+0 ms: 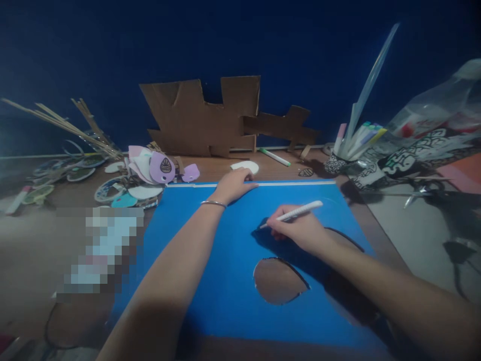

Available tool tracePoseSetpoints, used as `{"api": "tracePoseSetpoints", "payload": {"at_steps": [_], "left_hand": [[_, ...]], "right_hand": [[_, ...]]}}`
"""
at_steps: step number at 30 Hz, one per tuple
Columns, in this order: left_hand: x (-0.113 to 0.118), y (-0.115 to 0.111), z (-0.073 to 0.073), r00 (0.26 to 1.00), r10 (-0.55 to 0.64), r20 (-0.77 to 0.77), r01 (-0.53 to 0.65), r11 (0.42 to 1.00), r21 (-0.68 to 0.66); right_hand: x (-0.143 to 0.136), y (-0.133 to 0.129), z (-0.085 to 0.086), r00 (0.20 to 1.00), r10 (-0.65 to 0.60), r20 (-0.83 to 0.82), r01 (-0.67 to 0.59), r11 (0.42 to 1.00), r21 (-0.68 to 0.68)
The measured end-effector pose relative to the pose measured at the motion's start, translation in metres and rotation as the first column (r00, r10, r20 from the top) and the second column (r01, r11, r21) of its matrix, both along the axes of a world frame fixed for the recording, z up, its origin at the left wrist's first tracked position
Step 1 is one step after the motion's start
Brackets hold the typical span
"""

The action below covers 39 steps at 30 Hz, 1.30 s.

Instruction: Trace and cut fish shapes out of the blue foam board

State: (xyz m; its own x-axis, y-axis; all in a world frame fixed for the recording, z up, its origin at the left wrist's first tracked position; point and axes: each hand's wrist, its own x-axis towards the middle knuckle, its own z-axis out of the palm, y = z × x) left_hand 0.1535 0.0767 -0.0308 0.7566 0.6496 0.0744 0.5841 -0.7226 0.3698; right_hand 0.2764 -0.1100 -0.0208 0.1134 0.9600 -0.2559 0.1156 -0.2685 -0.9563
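Note:
A large blue paper sheet (225, 301) lies flat on the wooden table (33, 250), with a rounded hole (278, 281) cut out of its middle. My right hand (300, 231) grips a white pen (296, 212), whose tip touches the blue sheet just above the hole. My left hand (233, 185) presses flat on the sheet's far edge, a thin bangle on its wrist. A small white paper cutout (246, 166) sits just beyond its fingers.
Cut cardboard pieces (210, 118) lean on the dark blue wall. A heap of coloured paper cutouts (150, 170) and sticks (67, 128) lies at the left. A cup of markers (349, 145), a plastic bag and patterned paper (409, 155) crowd the right. A green-capped marker (274, 157) lies behind.

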Motion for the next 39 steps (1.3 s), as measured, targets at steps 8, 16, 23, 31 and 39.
{"api": "tracePoseSetpoints", "payload": {"at_steps": [8, 16, 23, 31, 39], "left_hand": [[0.000, -0.001, 0.001, 1.000, 0.003, -0.013, -0.003, 1.000, 0.003], [0.001, -0.002, 0.003, 0.999, 0.018, -0.032, -0.018, 1.000, -0.015], [0.000, -0.003, 0.004, 0.999, 0.011, -0.031, -0.011, 1.000, -0.014], [0.000, -0.002, 0.003, 1.000, 0.005, -0.027, -0.006, 1.000, -0.018], [-0.001, -0.002, 0.001, 1.000, -0.005, -0.007, 0.004, 1.000, -0.011]], "right_hand": [[0.000, 0.000, -0.001, 1.000, -0.003, 0.012, 0.003, 1.000, 0.009], [0.000, 0.000, 0.004, 1.000, 0.004, 0.008, -0.004, 1.000, -0.005], [0.001, 0.000, 0.000, 1.000, -0.003, 0.024, 0.003, 1.000, -0.005], [0.001, 0.000, 0.005, 1.000, 0.008, 0.022, -0.008, 1.000, -0.019], [0.002, 0.000, 0.012, 0.999, 0.027, 0.039, -0.026, 0.999, -0.043]]}}
